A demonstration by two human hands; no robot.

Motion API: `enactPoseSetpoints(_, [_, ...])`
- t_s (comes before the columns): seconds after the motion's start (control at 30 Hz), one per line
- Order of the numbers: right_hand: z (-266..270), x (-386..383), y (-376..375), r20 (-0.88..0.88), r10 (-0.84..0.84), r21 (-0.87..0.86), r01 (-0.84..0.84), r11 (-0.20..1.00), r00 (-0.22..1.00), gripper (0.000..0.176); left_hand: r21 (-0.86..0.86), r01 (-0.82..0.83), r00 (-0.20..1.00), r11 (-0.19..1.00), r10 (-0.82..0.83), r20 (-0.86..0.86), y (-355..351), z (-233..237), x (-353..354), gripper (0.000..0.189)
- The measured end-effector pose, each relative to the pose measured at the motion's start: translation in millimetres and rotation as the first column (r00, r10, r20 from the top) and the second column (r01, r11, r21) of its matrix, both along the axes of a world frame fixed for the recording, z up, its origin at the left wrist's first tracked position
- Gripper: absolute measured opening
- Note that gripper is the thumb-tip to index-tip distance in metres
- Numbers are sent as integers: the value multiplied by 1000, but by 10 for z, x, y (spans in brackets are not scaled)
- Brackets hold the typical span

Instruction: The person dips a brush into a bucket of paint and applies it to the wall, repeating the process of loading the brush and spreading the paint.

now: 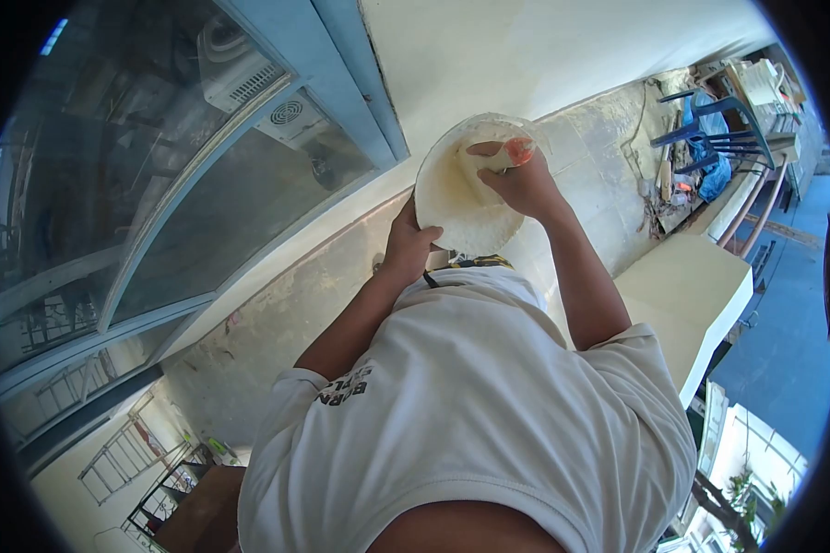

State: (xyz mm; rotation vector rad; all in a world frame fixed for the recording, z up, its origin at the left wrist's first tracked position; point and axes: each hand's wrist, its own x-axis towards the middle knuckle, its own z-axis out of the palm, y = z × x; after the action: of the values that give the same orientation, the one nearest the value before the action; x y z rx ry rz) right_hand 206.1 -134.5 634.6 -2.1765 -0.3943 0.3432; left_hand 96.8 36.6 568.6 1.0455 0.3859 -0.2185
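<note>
Below chin, white shirt [470, 415] fills 6 o'clock. Left hand [410, 244] at 11 o'clock, clamped on near rim of pale bowl [452, 198]; elbow bent, forearm angled up. Right hand [526, 184] at 12 o'clock, wrist dipped over far rim, fingers closed round orange-tipped tool [512, 152] inside bowl. Best, I judge: brace rim firm, bowl tipped toward me, short strokes along wall. Farther, blue chair [710, 129] at 2 o'clock.
</note>
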Motion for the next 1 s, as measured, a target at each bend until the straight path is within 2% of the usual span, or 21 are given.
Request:
enactPoseSetpoints(0.1, [34, 62, -73, -25, 19, -11, -19, 1000, 1000, 33, 35, -29, 1000, 999, 29, 3, -116, -71, 15, 59])
enactPoseSetpoints(0.2, [-5, 145, -155, -11, 55, -18, -56, 998, 998, 33, 18, -48, 998, 999, 48, 28, -229, -121, 25, 70])
enactPoseSetpoints(0.3, [34, 198, -192, -28, 83, -25, -84, 996, 996, 33, 28, -91, 996, 995, 91, 20, -323, -130, 37, 69])
enactPoseSetpoints(0.37, [12, 222, -227, -47, 93, 7, -93, 996, 995, 32, 9, -118, 993, 993, 118, 13, -366, -101, 33, 58])
enactPoseSetpoints(0.43, [-2, 218, -271, -68, 100, 35, -98, 995, 993, 31, -23, -121, 993, 992, 121, 1, -372, -51, 15, 57])
enactPoseSetpoints(0.5, [19, 218, -326, -163, 64, 137, -42, 990, 985, 30, -60, -123, 992, 991, 123, 0, -376, 21, 27, 56])
enactPoseSetpoints(0.53, [44, 207, -368, -160, 64, 136, -42, 990, 985, 30, -85, -144, 989, 986, 141, -36, -373, 62, 28, 60])
enactPoseSetpoints(0.6, [113, 188, -464, -281, -16, 249, 89, 964, 960, 30, -111, -158, 986, 981, 152, -61, -326, 74, 42, 64])
enactPoseSetpoints(0.63, [135, 175, -511, -272, -22, 250, 93, 964, 962, 30, -99, -129, 990, 987, 122, -73, -288, 52, 44, 61])
enactPoseSetpoints(0.7, [187, 120, -591, -331, -50, 468, 210, 858, 942, 34, -91, -86, 994, 992, 79, -76, -219, 25, 53, 59])
enactPoseSetpoints(0.83, [438, -102, -639, -282, -163, 565, 301, 768, 945, 37, -95, -13, 993, 995, 1, -119, -123, 102, 127, 62])
enactPoseSetpoints(0.9, [498, -160, -639, -268, -193, 557, 315, 769, 944, 37, -99, -7, 989, 995, -8, -147, -108, 142, 141, 63])
enactPoseSetpoints(0.97, [477, -182, -599, -262, -200, 387, 293, 875, 944, 34, -32, 58, 994, 998, -61, -92, -96, 162, 136, 63])
enactPoseSetpoints(1.0, [421, -181, -557, -270, -209, 378, 303, 875, 940, 34, -25, 63, 996, 998, -65, -61, -89, 163, 127, 63])
